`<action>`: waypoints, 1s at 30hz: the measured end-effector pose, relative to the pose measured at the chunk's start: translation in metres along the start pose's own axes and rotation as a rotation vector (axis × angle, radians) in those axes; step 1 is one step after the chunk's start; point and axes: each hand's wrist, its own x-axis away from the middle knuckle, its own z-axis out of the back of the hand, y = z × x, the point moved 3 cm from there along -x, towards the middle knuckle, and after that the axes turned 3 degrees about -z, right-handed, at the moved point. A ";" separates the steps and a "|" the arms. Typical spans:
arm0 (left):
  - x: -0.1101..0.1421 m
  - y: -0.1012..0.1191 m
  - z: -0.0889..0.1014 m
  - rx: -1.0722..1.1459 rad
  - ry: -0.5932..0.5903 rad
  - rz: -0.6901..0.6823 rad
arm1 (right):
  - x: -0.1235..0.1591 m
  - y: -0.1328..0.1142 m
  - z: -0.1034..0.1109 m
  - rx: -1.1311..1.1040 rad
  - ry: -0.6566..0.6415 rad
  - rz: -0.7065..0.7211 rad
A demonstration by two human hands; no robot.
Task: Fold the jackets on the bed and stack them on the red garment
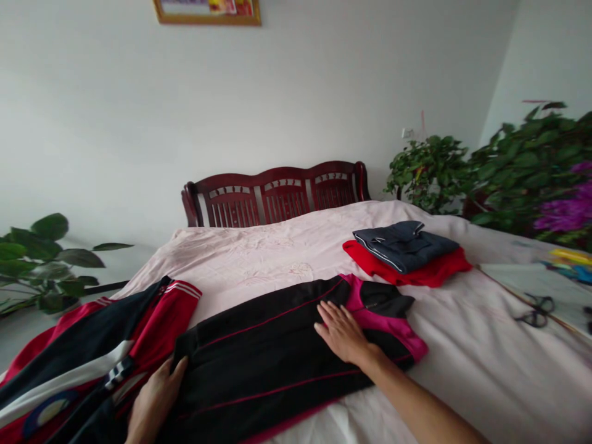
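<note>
A black jacket (259, 345) with magenta piping and a magenta-and-black collar end lies flattened across the cover, its collar toward the right. At its left-hand hem, my left hand (160, 391) grips the cloth between thumb and fingers; some of the fingers are hidden. My right hand (340, 330) rests palm down on the jacket below the collar, fingers stretched out. Close to my left hand lies a red, navy and white jacket (97, 345), loosely spread and partly cut off by the frame edge.
Folded dark grey-blue clothing (407, 243) sits on folded red clothing (444, 271) on the pink cover (259, 253). At the right are black-handled scissors (536, 310) and a pale board (531, 277). Leafy plants (430, 163) and a wooden bench back (277, 191) stand behind.
</note>
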 end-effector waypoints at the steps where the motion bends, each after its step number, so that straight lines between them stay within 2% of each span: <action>1: 0.001 0.001 0.000 0.004 -0.005 0.005 | 0.001 0.015 0.001 0.021 0.000 -0.031; 4: 0.002 0.003 0.002 0.015 0.001 0.027 | 0.000 0.047 0.008 0.061 -0.024 -0.093; 7: 0.003 0.004 0.002 0.014 0.023 0.032 | -0.010 0.051 0.022 0.056 0.024 -0.212; 9: 0.003 0.003 0.002 0.007 0.034 0.024 | -0.021 0.034 0.033 0.030 0.107 -0.219; 11: 0.003 0.003 0.002 -0.002 0.041 0.016 | -0.035 0.004 0.037 -0.015 0.159 -0.120; 14: 0.004 0.004 0.003 0.001 0.044 0.025 | -0.056 -0.034 0.028 -0.083 0.149 0.062; 16: 0.005 0.005 0.004 0.005 0.042 0.037 | -0.070 -0.040 0.015 -0.077 0.080 0.112; 18: 0.006 0.006 0.004 -0.002 0.029 0.043 | -0.081 -0.026 0.002 -0.040 -0.021 0.076; 20: 0.007 0.006 0.003 -0.014 0.004 0.048 | -0.088 0.002 -0.006 -0.005 -0.090 -0.006; 25: 0.008 0.007 0.003 -0.024 -0.013 0.060 | -0.091 0.077 0.001 0.048 -0.098 -0.147; 27: 0.008 0.007 0.003 -0.030 -0.001 0.061 | -0.091 0.093 0.007 0.065 -0.102 -0.166; 30: 0.008 0.008 0.004 -0.025 0.028 0.055 | -0.091 0.094 0.014 0.086 -0.094 -0.212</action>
